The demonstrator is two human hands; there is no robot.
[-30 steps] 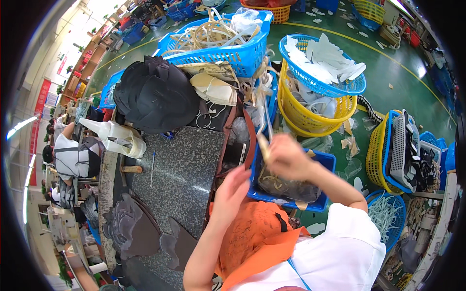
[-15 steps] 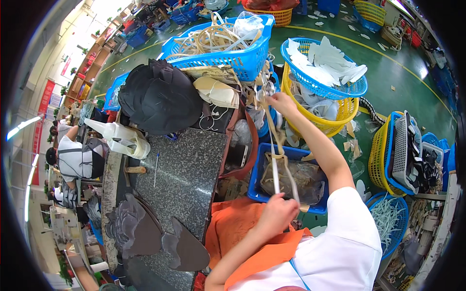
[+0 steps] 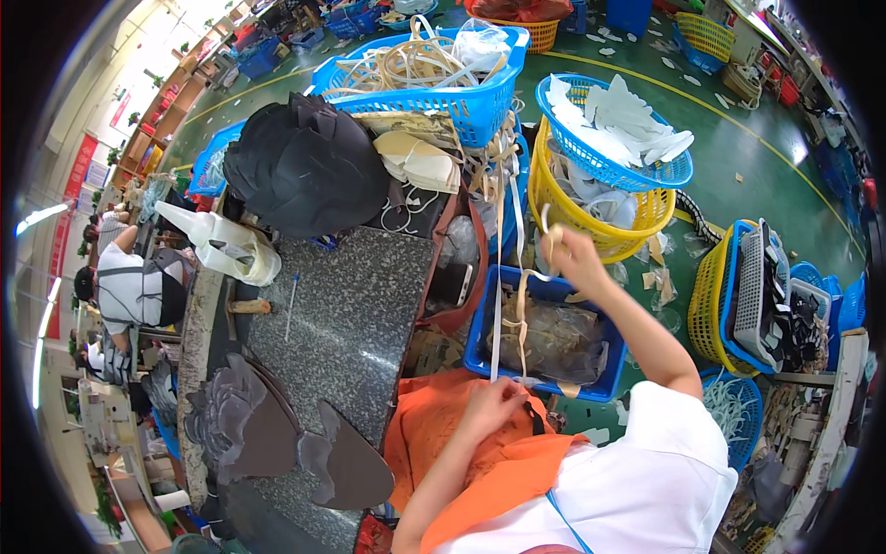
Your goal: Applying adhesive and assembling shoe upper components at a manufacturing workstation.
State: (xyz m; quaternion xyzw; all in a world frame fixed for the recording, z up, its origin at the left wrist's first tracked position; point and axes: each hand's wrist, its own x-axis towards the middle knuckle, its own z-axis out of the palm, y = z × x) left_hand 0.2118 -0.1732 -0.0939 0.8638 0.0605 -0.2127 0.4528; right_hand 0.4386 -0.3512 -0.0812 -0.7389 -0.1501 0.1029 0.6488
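Observation:
My left hand [image 3: 496, 406] is closed in front of the orange apron [image 3: 443, 415], pinching the lower part of a long white strip [image 3: 496, 337]. My right hand [image 3: 572, 257] is closed on a narrow cream strip [image 3: 521, 314], whose free end curls up above the fingers. Both strips run over a blue bin [image 3: 609, 365] that holds cloudy plastic bags [image 3: 544, 342]. Farther up, they join a bundle of hanging strips [image 3: 498, 166] beside a blue basket [image 3: 489, 106] heaped with more strips [image 3: 406, 69].
A speckled stone worktop [image 3: 346, 286] on the left carries black cut pieces [image 3: 305, 171], grey pieces [image 3: 346, 462], a white bottle [image 3: 221, 245], a hammer [image 3: 249, 307] and a pen [image 3: 292, 309]. Stacked yellow baskets [image 3: 604, 240] stand at the right. A person [image 3: 138, 286] sits at far left.
My right hand has come down and toward me from the hanging bundle, bringing a cream strip with it. My left hand has shifted slightly left and lower, still on the white strip.

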